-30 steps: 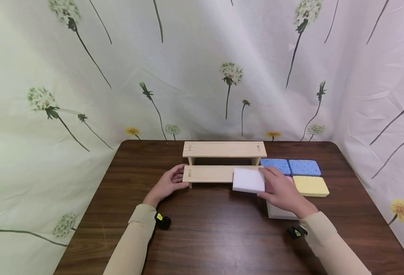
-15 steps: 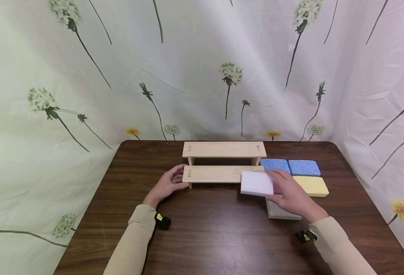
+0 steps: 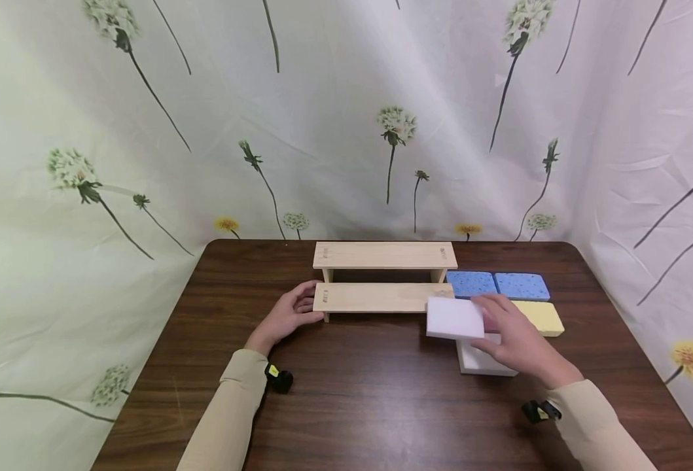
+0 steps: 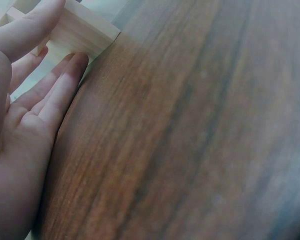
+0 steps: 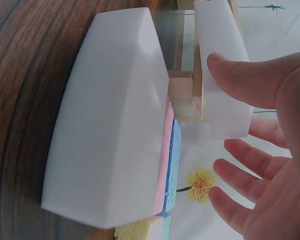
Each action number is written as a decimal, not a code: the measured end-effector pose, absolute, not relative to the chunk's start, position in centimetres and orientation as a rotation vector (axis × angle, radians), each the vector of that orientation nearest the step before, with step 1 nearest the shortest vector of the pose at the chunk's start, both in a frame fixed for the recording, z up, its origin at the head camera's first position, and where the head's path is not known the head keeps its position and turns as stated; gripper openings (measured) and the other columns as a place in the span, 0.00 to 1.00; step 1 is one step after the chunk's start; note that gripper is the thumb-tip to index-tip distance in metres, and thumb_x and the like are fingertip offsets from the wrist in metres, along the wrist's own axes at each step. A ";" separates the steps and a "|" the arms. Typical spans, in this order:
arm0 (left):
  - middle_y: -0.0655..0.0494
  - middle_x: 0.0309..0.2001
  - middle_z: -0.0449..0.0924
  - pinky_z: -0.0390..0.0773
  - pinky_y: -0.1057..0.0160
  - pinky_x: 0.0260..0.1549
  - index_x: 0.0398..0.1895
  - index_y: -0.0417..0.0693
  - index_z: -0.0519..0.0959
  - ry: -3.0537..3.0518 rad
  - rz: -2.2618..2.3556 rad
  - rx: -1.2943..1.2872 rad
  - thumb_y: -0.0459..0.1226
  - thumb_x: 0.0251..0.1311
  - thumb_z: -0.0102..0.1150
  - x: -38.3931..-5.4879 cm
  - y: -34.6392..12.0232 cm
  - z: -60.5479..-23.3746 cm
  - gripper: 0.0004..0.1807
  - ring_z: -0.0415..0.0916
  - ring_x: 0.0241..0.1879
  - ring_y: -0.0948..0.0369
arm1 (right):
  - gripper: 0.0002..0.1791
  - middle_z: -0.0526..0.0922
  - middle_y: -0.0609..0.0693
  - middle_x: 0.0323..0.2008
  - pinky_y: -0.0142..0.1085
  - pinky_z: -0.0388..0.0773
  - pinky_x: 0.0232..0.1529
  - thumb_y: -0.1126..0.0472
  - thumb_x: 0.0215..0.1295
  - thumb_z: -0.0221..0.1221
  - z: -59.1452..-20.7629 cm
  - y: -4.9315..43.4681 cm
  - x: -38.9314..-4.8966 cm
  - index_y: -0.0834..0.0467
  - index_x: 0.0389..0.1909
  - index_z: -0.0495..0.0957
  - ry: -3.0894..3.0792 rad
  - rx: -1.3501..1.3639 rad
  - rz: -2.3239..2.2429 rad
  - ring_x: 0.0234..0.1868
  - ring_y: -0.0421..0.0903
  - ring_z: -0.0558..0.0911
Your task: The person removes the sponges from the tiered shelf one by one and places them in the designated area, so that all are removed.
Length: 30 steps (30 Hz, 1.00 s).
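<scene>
My right hand [image 3: 519, 340] pinches a white sponge [image 3: 455, 318] between thumb and fingers at its right edge. The sponge overlaps the front right corner of the lower board of a two-step wooden rack [image 3: 381, 297]. In the right wrist view the held white sponge [image 5: 221, 100] shows beyond the thumb, with the other fingertips apart from it. At the rack's left end rests my left hand [image 3: 287, 315], thumb by the front corner and fingertips at the end panel [image 4: 85, 32]. Under my right hand lies a second white sponge [image 3: 483, 360].
Right of the rack lie two blue sponges [image 3: 523, 286], a yellow sponge [image 3: 540, 318] and a partly hidden pink sponge [image 5: 165, 160]. The brown wooden table [image 3: 358, 399] meets a flower-printed curtain [image 3: 334, 131] at the back and sides.
My right hand has moved right and toward me with the white sponge, uncovering the right part of the rack's lower board. The left hand and the rack have stayed in place.
</scene>
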<state>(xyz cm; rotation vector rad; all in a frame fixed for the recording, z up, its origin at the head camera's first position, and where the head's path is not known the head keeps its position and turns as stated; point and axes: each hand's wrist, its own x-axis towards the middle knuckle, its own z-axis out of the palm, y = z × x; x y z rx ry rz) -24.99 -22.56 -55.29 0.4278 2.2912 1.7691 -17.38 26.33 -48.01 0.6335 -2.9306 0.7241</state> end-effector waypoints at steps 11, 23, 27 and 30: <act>0.33 0.68 0.71 0.79 0.65 0.59 0.79 0.35 0.61 2.299 1.758 0.440 0.30 0.64 0.73 -25.0 -22.5 -55.2 0.43 0.76 0.64 0.44 | 0.43 0.75 0.64 0.67 0.65 0.70 0.67 0.60 0.58 0.78 -48.1 27.9 -16.7 0.66 0.72 0.70 -2.901 0.623 0.729 0.68 0.64 0.73; 0.34 0.67 0.72 0.80 0.64 0.59 0.79 0.36 0.61 2.300 1.764 0.424 0.30 0.63 0.73 -25.1 -22.6 -55.4 0.43 0.76 0.64 0.44 | 0.42 0.74 0.67 0.67 0.67 0.70 0.64 0.64 0.58 0.77 -48.2 30.1 -15.5 0.67 0.72 0.69 -2.891 0.567 0.700 0.67 0.67 0.71; 0.34 0.67 0.72 0.80 0.63 0.60 0.78 0.36 0.62 2.299 1.767 0.420 0.29 0.63 0.73 -25.1 -22.5 -55.4 0.43 0.76 0.64 0.44 | 0.42 0.75 0.68 0.65 0.67 0.70 0.61 0.66 0.56 0.77 -48.3 30.9 -15.2 0.69 0.70 0.70 -2.865 0.568 0.693 0.66 0.68 0.72; 0.34 0.68 0.72 0.79 0.64 0.59 0.79 0.36 0.61 2.296 1.764 0.418 0.30 0.63 0.73 -25.1 -22.5 -55.4 0.44 0.75 0.64 0.43 | 0.43 0.75 0.68 0.66 0.68 0.70 0.61 0.66 0.55 0.77 -48.4 31.5 -14.9 0.69 0.71 0.69 -2.874 0.538 0.676 0.66 0.68 0.72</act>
